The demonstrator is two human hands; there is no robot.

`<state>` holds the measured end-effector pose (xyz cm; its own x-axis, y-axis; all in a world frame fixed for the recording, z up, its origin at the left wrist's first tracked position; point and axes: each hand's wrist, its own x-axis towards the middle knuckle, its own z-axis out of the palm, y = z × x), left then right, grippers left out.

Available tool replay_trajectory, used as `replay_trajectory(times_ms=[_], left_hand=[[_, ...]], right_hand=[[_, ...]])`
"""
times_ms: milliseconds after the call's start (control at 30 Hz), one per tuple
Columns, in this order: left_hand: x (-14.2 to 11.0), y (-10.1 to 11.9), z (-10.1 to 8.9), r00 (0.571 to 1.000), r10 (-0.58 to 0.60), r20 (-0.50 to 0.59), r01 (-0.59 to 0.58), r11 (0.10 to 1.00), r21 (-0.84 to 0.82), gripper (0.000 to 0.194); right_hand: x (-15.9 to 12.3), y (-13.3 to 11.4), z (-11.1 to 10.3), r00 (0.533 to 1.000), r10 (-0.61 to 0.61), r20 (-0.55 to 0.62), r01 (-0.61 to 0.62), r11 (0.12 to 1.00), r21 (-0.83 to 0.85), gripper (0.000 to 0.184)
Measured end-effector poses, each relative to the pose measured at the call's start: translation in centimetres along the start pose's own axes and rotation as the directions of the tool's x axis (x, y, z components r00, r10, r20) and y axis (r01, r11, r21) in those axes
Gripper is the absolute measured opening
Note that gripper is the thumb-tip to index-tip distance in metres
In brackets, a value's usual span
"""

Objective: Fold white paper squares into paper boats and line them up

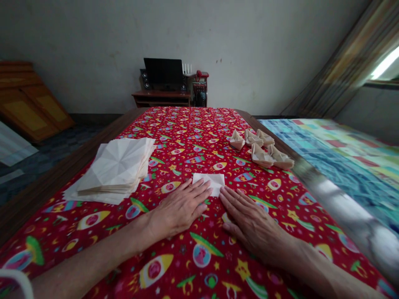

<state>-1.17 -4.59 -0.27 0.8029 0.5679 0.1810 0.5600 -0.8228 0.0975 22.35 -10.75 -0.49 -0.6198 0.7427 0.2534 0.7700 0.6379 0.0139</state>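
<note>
Two hands lie flat before you, spread palm-down and apart from each other, neither clamped on anything. Your left hand (pixel 181 205) has its fingertips over the near left edge of the small folded white paper (pixel 215 181); your right hand (pixel 251 220) points its fingertips at the paper's near right corner (touching or just beside, you cannot tell which). The paper lies on the red rocket-print tablecloth (pixel 199 120), its straight far edge uncovered, and bare cloth stretches from there to the table's far end, giving you room forward. Leftward, the creased paper stack (pixel 120 162) stands near the wooden table border (pixel 65 172), its lower sheets jutting unevenly. Ahead and right, five folded paper boats (pixel 262 155) cluster by the right-hand border, the nearest right one close to the cloth's edge.
</note>
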Motion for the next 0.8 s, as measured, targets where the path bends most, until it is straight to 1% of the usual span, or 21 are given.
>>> replay_trajectory(times_ms=[133, 233, 367, 500, 567, 667, 733, 800], left_hand=[[-1.5, -0.7, -0.6, 1.000, -0.028, -0.006, 0.028, 0.999, 0.042, 0.041], [-1.6, -0.5, -0.7, 0.999, -0.026, -0.020, 0.027, 0.997, 0.072, 0.041], [0.0, -0.2, -0.3, 0.999, -0.027, -0.018, 0.028, 0.996, 0.090, 0.043], [1.8, -0.8, 0.3, 0.999, -0.048, -0.015, 0.049, 0.994, 0.097, 0.047], [2.0, -1.3, 0.6, 0.999, -0.046, -0.011, 0.047, 0.994, 0.095, 0.048], [1.6, -1.7, 0.6, 0.999, -0.052, -0.004, 0.052, 0.994, 0.095, 0.048], [1.1, -1.5, 0.4, 0.997, -0.070, -0.011, 0.071, 0.993, 0.094, 0.049], [0.5, -1.0, 0.1, 0.998, -0.057, 0.003, 0.056, 0.995, 0.081, 0.049]], right_hand=[[0.1, 0.1, -0.5, 1.000, 0.001, -0.025, -0.003, 0.998, -0.058, 0.050], [1.0, 0.1, -0.5, 0.999, -0.008, -0.048, 0.004, 0.996, -0.087, 0.047], [3.1, 0.8, 0.0, 0.997, 0.013, -0.072, -0.022, 0.993, -0.119, 0.047], [4.7, 1.9, 0.6, 0.998, 0.034, -0.049, -0.041, 0.988, -0.148, 0.044], [4.9, 2.2, 0.8, 0.998, 0.055, -0.039, -0.060, 0.986, -0.154, 0.044], [4.5, 2.4, 0.9, 0.994, 0.103, -0.023, -0.106, 0.985, -0.139, 0.046], [4.1, 2.2, 0.8, 0.993, 0.115, -0.013, -0.115, 0.986, -0.122, 0.048], [3.5, 1.7, 0.6, 0.996, 0.085, -0.011, -0.086, 0.992, -0.096, 0.050]])
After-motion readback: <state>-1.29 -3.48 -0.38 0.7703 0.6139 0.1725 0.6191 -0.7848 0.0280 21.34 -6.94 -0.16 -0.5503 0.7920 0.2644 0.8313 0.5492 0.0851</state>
